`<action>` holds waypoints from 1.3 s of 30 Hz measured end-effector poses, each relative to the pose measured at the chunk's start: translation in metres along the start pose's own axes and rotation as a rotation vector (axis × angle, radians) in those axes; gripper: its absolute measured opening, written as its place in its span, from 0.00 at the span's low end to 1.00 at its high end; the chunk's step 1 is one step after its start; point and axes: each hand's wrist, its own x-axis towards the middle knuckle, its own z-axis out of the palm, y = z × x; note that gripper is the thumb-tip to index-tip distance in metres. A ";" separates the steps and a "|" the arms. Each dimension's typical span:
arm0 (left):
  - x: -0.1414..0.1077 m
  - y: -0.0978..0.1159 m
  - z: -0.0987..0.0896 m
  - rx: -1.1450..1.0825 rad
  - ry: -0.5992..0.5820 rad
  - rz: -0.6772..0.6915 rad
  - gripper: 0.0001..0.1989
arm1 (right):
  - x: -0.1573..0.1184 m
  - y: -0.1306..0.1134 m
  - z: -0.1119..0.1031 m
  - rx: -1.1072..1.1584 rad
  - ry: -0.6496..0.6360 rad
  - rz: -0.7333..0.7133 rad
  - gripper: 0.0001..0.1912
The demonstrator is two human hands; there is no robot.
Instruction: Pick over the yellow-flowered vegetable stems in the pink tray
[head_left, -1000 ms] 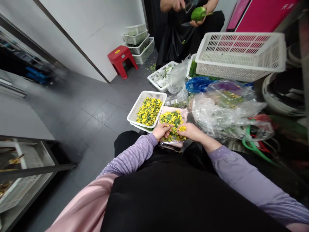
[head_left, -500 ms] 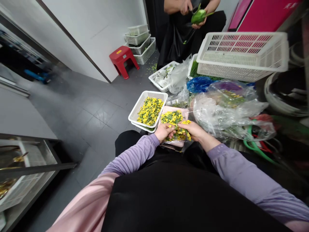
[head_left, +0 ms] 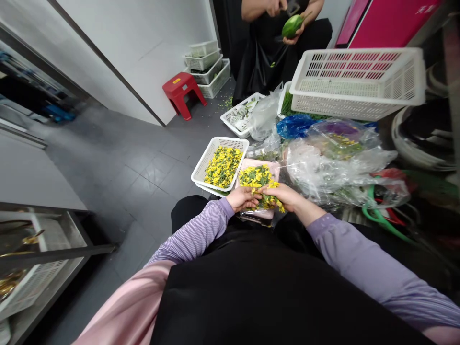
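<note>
My right hand (head_left: 285, 195) is closed round a small bunch of yellow flowers on green stems (head_left: 279, 206). Its fingertips meet those of my left hand (head_left: 242, 198), which pinches at the near side of the bunch; the exact piece between the left fingers is too small to make out. Under and beyond both hands, a heap of the same yellow flowers (head_left: 254, 176) lies on a pale pink tray (head_left: 272, 167). To the left, touching distance from the tray, a white perforated basket (head_left: 200, 168) holds many more yellow flowers (head_left: 223, 167).
Clear plastic bags (head_left: 312, 167) and a blue bag (head_left: 294, 126) crowd the right, with green-handled scissors (head_left: 373, 215) nearby. Behind them stands a large white crate (head_left: 334, 106). Across from me a person holds a green gourd-like vegetable (head_left: 292, 27). A red stool (head_left: 182, 88) stands by the wall.
My left hand has shifted slightly left and down, and its fingers have straightened somewhat. The right hand still holds the bunch. Across from me, the person's green vegetable has been turned.
</note>
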 end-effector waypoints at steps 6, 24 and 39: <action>0.002 -0.008 0.012 0.478 0.068 0.117 0.30 | 0.002 0.014 0.010 -0.156 0.044 -0.129 0.10; 0.001 -0.010 0.018 0.095 0.140 0.084 0.10 | 0.007 0.012 0.008 -0.131 0.431 -0.266 0.17; 0.013 -0.008 -0.003 0.789 0.326 0.191 0.15 | 0.007 0.002 0.002 0.151 0.381 -0.234 0.13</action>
